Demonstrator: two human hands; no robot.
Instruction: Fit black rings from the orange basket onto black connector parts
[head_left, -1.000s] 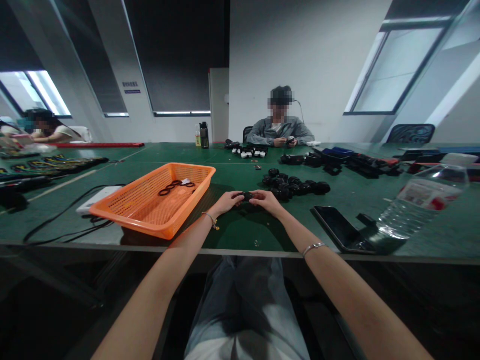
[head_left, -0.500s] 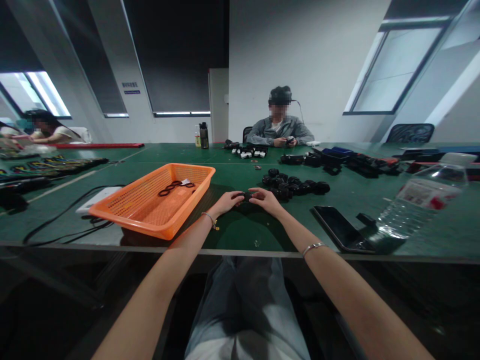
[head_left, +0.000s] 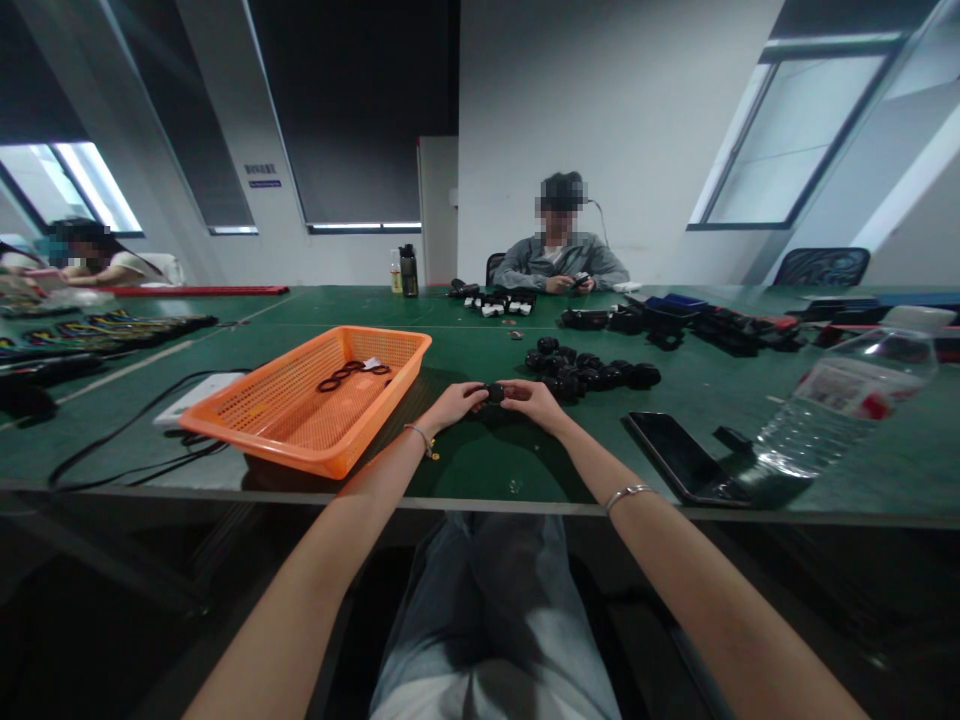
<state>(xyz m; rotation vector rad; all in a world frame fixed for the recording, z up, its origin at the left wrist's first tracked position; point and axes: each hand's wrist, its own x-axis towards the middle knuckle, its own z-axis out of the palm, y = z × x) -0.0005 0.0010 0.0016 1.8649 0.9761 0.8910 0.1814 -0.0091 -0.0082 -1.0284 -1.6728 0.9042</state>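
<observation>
Both hands meet over the near middle of the desk [head_left: 487, 470], the left hand [head_left: 450, 405] and right hand [head_left: 534, 400] pinching one small black part [head_left: 494, 392] between curled fingertips, wrists resting low, likely to steady it. Bare green surface lies between them and the near edge. Close on the left, an orange basket [head_left: 300, 420] holds a few black rings [head_left: 352, 374]; on the right lie a dark phone [head_left: 679, 457] and a toppled water bottle [head_left: 840, 400]. Just beyond the hands sits a heap of black parts [head_left: 600, 372]. Farther off, a seated person [head_left: 561, 262] works.
</observation>
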